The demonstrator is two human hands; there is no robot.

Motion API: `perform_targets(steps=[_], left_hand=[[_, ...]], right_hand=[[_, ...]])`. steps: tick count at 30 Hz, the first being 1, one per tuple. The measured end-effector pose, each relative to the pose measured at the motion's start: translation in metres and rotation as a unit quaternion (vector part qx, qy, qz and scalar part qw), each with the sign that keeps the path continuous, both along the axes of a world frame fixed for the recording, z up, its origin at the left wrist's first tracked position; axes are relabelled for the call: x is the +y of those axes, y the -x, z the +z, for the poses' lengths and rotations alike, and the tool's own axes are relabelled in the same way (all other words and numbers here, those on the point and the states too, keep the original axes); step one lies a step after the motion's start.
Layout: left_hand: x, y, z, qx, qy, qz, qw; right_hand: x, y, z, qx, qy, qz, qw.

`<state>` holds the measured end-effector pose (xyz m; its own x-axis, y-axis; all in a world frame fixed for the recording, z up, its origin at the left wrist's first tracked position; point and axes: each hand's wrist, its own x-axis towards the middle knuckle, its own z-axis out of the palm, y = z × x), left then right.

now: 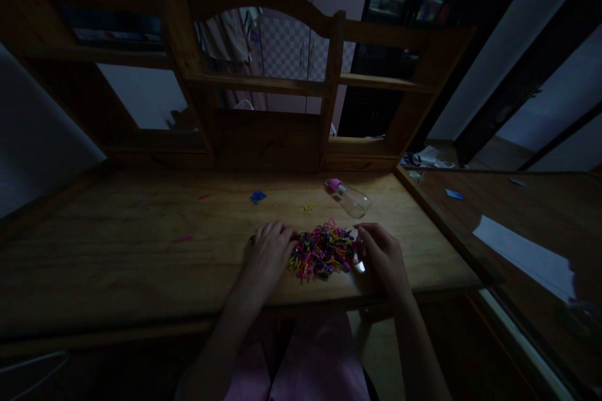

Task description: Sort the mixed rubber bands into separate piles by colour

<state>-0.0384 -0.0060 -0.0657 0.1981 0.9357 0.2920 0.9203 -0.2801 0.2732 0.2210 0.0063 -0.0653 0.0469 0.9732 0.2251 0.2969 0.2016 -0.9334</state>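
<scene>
Left hand (pixel 269 245) and right hand (pixel 383 252) flank a mixed pile (pixel 324 257)

Left: palm down, fingers bent against the pile's left side; underside hidden, so cannot tell whether anything is held. Right: thumb and forefinger drawn close together at the pile's right edge; cannot tell whether a piece is pinched there.

Risks (judgement): pieces look like small elastic loops, tangled; tugging one could drag neighbours along and scatter them. Pile sits near the front edge of the desk (pixel 141 276), so a sweep toward the body might spill some. Dim light could cause dark colours to be confused.

Position: pile lies between the hands, touching the left fingers, just beside the right fingertips.

Further out: yellow cluster (pixel 308 207) just beyond the pile; blue cluster (pixel 258 197) beyond the left hand; pink piece (pixel 184 238) and red piece (pixel 204 197) well apart to the left. Pink-capped bottle (pixel 355 202) lies on its side beyond the right hand; a forward reach could set it rolling. Wooden shelf unit (pixel 263 83) stands behind.
</scene>
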Motion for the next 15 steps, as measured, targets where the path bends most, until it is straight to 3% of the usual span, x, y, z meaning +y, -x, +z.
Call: perform_targets(steps=[10,15], left_hand=[[0.009,0.006,-0.003,-0.001,0.053,0.012,0.999],[0.002,0.012,0.003,-0.087,0.071,0.012,0.994]], right_hand=[[0.000,0.001,0.000,0.010,0.007,0.001,1.000],[0.000,0.001,0.002,0.005,0.000,0.004,1.000]])
